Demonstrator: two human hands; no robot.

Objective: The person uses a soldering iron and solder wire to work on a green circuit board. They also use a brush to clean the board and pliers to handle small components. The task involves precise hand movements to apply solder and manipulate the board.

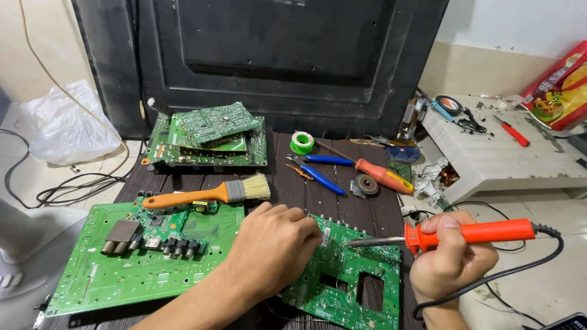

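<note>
Head view, left to right: a large green circuit board (140, 260) lies flat at the left of the dark wooden tabletop (293, 184), with an orange-handled paintbrush (208, 193) resting across its upper edge and a stack of circuit boards (206, 139) farther back. Just right of the large board, the left hand (274, 249) rests knuckles-up with its fingers curled together, pressing on the upper left corner of a smaller green circuit board (351, 284) that has a rectangular cut-out. Behind it lie a green solder spool (301, 143), blue-handled pliers (316, 172) and an orange-handled screwdriver (378, 174). At the right, the right hand (449, 258) is clamped around the orange handle of a soldering iron (460, 234), which lies level and points left; its metal tip sits over the smaller board's upper edge, just right of the left hand's fingers. A black cord (498, 276) loops from the handle's end down past the wrist.
</note>
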